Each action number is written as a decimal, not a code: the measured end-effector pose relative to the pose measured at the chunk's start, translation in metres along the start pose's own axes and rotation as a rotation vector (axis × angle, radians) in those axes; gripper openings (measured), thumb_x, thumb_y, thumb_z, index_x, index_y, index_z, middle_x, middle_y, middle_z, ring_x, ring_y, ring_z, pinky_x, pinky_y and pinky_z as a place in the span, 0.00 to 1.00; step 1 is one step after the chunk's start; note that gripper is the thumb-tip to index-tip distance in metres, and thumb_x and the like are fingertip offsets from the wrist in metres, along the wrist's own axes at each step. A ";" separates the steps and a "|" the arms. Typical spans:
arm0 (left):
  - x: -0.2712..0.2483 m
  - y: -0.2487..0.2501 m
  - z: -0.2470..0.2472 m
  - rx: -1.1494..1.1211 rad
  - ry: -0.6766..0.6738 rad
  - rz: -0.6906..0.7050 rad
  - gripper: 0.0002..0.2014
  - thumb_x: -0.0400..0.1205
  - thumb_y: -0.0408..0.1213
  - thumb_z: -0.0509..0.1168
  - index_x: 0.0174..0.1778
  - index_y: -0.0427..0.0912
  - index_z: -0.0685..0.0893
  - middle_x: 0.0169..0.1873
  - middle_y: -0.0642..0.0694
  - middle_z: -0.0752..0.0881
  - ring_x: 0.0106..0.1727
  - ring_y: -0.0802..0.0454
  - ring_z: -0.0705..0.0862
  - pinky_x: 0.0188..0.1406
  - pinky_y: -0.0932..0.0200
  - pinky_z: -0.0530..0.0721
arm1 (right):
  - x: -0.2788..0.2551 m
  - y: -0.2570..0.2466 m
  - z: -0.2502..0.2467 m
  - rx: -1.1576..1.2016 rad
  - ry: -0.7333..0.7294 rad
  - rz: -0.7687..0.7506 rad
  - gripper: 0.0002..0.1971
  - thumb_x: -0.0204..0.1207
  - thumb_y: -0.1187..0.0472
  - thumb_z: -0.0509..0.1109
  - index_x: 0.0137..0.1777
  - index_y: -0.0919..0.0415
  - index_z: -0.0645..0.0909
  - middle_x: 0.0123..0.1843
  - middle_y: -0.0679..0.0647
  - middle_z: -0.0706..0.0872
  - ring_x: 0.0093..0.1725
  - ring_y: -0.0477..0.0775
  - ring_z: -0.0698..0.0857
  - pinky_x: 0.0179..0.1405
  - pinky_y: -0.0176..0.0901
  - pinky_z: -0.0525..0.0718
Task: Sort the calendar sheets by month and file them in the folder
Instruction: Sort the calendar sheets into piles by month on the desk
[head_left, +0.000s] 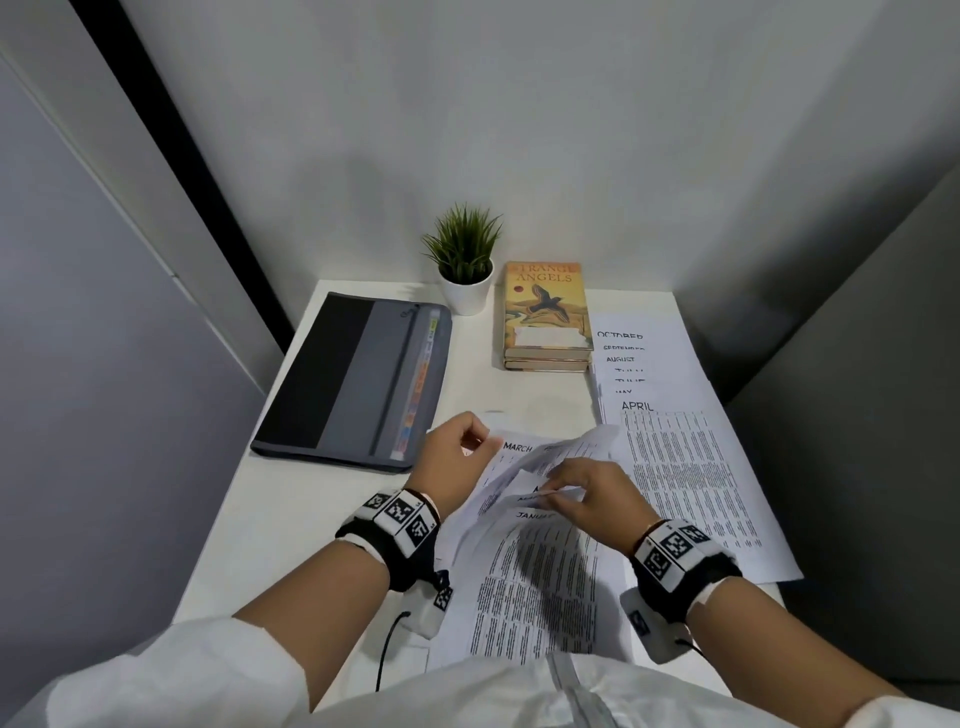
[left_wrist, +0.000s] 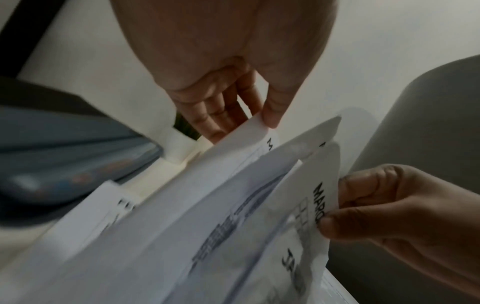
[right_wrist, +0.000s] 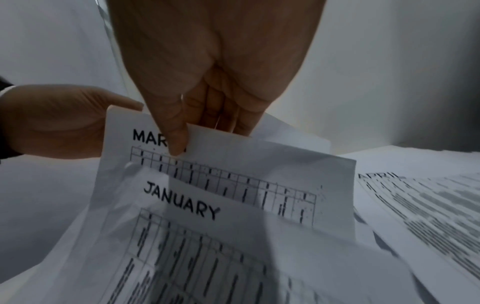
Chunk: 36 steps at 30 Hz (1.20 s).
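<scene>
Desk (head_left: 291, 519): hands pinch calendar sheets (right_wrist: 233, 176)

office desk (head_left: 322, 499), partitioned cubicle

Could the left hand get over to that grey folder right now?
Probably yes: the folder lies just beyond the left hand with bare table between, but its grip holds a calendar sheet.

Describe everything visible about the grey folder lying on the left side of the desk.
The grey fabric-look expanding folder lies flat and closed on the white desk, at its left side, slightly angled. Its cover has a black panel on the left and lighter grey on the right, crossed by a thin dark cord. Coloured index tabs line its right edge. Neither hand touches it; the white plant pot stands just beyond its far right corner.
</scene>
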<state>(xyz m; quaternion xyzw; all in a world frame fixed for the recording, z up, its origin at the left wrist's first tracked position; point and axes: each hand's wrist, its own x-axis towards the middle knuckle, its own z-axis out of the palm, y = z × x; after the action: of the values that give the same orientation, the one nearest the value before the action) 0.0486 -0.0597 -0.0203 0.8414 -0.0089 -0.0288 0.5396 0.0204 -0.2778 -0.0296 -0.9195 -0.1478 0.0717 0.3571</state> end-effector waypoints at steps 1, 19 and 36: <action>0.001 0.006 -0.003 0.011 0.009 0.040 0.08 0.80 0.41 0.69 0.35 0.47 0.80 0.30 0.58 0.83 0.35 0.63 0.80 0.40 0.69 0.80 | 0.001 -0.004 -0.005 -0.007 -0.001 -0.024 0.07 0.72 0.52 0.77 0.44 0.54 0.91 0.46 0.45 0.89 0.48 0.42 0.85 0.53 0.39 0.83; 0.003 0.123 -0.042 -0.279 0.050 0.326 0.04 0.86 0.33 0.61 0.45 0.40 0.77 0.36 0.45 0.77 0.37 0.51 0.74 0.41 0.56 0.75 | 0.034 -0.107 -0.117 -0.033 0.364 -0.406 0.06 0.72 0.62 0.77 0.48 0.59 0.91 0.49 0.50 0.89 0.59 0.54 0.84 0.64 0.58 0.80; 0.014 0.096 -0.039 -0.391 0.344 0.227 0.08 0.82 0.47 0.65 0.57 0.57 0.80 0.52 0.58 0.89 0.53 0.60 0.88 0.50 0.58 0.87 | 0.039 -0.073 -0.117 0.097 0.983 0.048 0.43 0.64 0.48 0.81 0.76 0.54 0.62 0.74 0.50 0.67 0.74 0.45 0.65 0.77 0.52 0.61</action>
<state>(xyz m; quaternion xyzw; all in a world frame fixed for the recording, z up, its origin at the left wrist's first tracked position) 0.0660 -0.0653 0.0822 0.7074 -0.0058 0.1739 0.6850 0.0692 -0.2887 0.1049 -0.8300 0.0627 -0.3555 0.4251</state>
